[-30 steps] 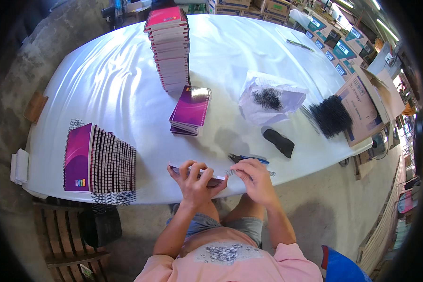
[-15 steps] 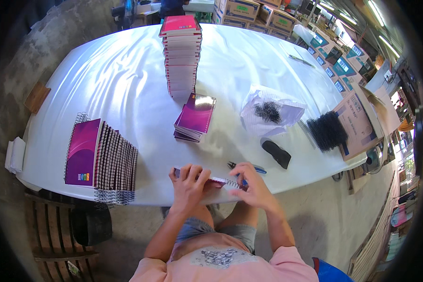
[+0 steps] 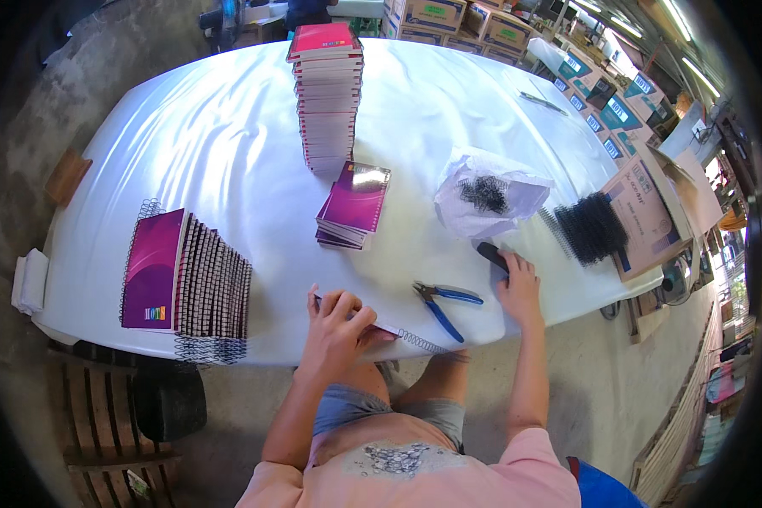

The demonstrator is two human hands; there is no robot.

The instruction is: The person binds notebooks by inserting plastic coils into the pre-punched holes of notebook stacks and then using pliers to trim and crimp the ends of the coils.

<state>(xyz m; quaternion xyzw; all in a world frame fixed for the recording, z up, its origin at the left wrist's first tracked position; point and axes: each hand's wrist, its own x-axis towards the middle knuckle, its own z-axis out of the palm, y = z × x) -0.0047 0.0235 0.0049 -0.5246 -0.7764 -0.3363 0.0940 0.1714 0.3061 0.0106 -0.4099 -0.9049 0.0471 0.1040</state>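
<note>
Left hand (image 3: 337, 326) pressed flat on a spiral notebook (image 3: 372, 328) at the near edge of the white table (image 3: 229, 152), fingers (image 3: 323, 303) spread and loosely curled over its cover, not closed around it. Notebook mostly hidden under that hand, its wire coil (image 3: 422, 343) sticking out toward the right along the near edge. Right hand (image 3: 518, 288) reaching farther right, fingers (image 3: 508, 261) bent down onto a small black object (image 3: 491, 254) near the near right edge; whether actually gripped cannot be told. Blue-handled pliers (image 3: 444, 303) lying loose on the table between the two hands, touched by neither. Just beyond the black object, a clear plastic bag (image 3: 491, 199) with dark coils inside. At the right edge, a bundle of black wire coils (image 3: 591, 229) beside a cardboard box (image 3: 648, 216). At the near left corner, a fanned row of purple notebooks (image 3: 186, 284). Toward the middle, a short pile of notebooks (image 3: 354, 205), and behind it a tall stack (image 3: 326, 97).
</note>
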